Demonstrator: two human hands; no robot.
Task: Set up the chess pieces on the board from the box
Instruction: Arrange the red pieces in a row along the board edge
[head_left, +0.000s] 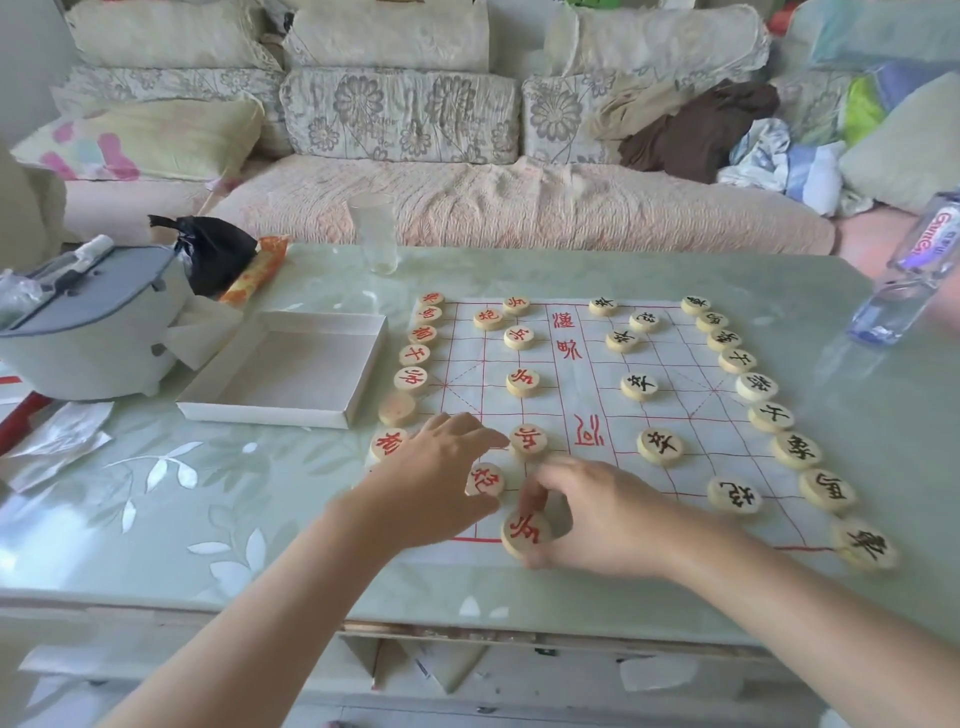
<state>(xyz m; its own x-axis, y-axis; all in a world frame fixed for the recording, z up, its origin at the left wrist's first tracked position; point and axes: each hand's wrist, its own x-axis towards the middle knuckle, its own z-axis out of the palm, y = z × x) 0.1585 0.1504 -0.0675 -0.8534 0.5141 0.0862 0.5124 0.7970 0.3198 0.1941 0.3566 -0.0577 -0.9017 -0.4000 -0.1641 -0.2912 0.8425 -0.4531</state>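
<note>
- Along the back, a cushioned sofa (467, 197), clothes heaped at its right end.
- In front of it, a pale green glossy table (156, 493).
- Spread over the table's right half, a paper chess board (571, 374) ruled in red.
- Just left of the board, a shallow white box (260, 414), open.
- Beyond the box, a grey lidded container (88, 332).
- Right hand (602, 519) at the board's near edge, thumb and fingers pinching a red-marked piece (525, 530).
- Left hand (431, 467) flat over the near left corner, fingers extended and loose, gripping nothing, just beside a second red piece (485, 480).
- Red-lettered pieces (410, 380) lined down the left edge and dotted across the left half.
- Black-lettered pieces (756, 387) likewise down the right edge and right half.
</note>
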